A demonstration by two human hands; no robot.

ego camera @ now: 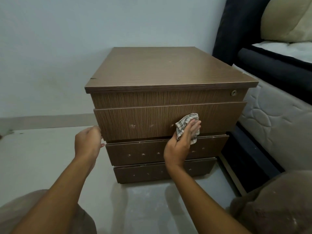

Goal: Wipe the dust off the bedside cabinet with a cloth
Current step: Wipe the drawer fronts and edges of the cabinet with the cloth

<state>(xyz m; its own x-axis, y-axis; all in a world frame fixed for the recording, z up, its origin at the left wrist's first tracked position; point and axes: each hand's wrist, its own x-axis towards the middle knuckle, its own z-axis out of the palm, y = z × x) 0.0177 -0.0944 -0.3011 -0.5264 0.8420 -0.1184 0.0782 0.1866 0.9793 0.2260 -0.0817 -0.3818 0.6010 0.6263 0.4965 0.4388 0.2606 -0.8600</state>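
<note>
A brown wooden bedside cabinet (162,71) with three drawers stands against the pale wall. My right hand (180,144) presses a checked cloth (184,123) flat against the front of the upper drawer (135,119), right of its middle. My left hand (87,142) grips the left edge of that same drawer front, fingers curled round the corner. Small white marks dot all the drawer fronts. A round lock (233,93) sits at the top right of the cabinet front.
A bed with a dark frame (270,68), a quilted mattress (276,119) and a cream pillow (290,19) stands close on the cabinet's right. The pale floor (42,157) spreads to the left. My knees (278,205) are at the bottom corners.
</note>
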